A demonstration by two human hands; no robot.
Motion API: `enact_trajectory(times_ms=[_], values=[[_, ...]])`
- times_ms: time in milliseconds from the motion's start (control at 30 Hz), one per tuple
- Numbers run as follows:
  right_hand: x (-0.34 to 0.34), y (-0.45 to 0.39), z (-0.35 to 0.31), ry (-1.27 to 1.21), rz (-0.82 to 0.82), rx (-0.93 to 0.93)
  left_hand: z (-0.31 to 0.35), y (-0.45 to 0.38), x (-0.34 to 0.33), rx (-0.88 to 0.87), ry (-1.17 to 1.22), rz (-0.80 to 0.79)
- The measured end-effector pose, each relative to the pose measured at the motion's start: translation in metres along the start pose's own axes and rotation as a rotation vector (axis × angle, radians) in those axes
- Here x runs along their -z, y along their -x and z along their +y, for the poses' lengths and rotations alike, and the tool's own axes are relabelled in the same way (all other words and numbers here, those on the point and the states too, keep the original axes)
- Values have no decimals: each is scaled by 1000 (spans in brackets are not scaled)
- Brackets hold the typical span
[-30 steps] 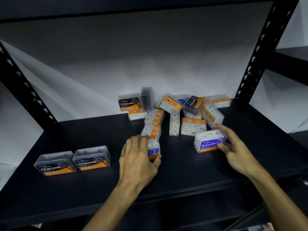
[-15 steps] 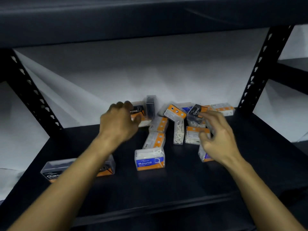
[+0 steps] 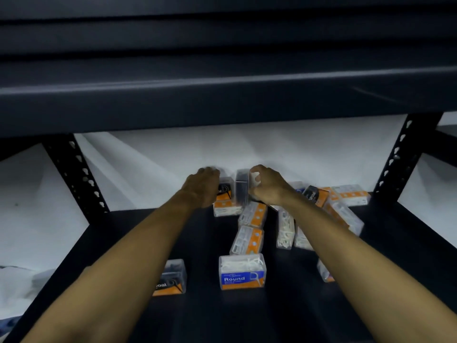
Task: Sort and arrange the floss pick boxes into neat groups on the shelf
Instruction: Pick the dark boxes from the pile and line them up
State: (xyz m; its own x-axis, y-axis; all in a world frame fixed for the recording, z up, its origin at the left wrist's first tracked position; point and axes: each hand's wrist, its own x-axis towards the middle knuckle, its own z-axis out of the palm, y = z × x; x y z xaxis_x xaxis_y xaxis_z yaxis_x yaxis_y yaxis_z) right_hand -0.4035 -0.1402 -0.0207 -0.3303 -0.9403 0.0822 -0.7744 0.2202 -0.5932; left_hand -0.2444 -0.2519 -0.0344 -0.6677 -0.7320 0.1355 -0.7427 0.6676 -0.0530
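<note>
Floss pick boxes (image 3: 252,214) lie jumbled at back-centre of the dark shelf (image 3: 272,313), w/ a "Round" box (image 3: 242,271) standing alone nr the front, as left hand (image 3: 201,188) curls over a charcoal box (image 3: 226,191) & right hand (image 3: 265,186) pinches an upright dark box (image 3: 241,186).

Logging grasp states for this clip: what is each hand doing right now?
Left hand: on the clear Charcoal-labelled plastic box at the back; grip cannot be told.
Right hand: fingers curled round the upright dark clear plastic box.
</note>
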Motion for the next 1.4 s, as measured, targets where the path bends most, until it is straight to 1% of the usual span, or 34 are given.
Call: enact_trajectory(times_ms=[100,167,333,400,533,633,767,867,967,1033,1100,1200,1300,1400], values=[[-4,-15,0,-66,-100,-86,-6,-6,-6,11,14,-1],[-9,-22,2,-79,-127,-114,-11,-7,-7,17,48,-13],[-24,-31,3,-167,-84,-116,-28,-1,-2,5,167,20],[-28,-33,4,-165,-45,-114,-33,8,3,64,250,27],[-29,-34,5,-154,-12,-123,-46,32,10,231,522,-2],[-29,-32,4,-149,-1,-123,-53,49,12,287,664,8],[-31,-32,1,-65,8,-46,-56,67,7,360,1002,21],[-35,-29,-4,77,51,65,-56,80,6,385,1133,37],[-32,-11,-22,198,73,185,-54,92,11,406,1224,81],[-32,-4,-29,275,82,262,-57,99,15,420,1262,88],[-33,2,-37,323,53,312,-64,106,19,423,1255,73],[-35,7,-47,307,-15,330,-76,118,23,423,1215,69],[-39,12,-60,294,-67,352,-88,129,26,435,1217,96],[-46,16,-71,271,-44,403,-100,140,29,438,1222,109]])
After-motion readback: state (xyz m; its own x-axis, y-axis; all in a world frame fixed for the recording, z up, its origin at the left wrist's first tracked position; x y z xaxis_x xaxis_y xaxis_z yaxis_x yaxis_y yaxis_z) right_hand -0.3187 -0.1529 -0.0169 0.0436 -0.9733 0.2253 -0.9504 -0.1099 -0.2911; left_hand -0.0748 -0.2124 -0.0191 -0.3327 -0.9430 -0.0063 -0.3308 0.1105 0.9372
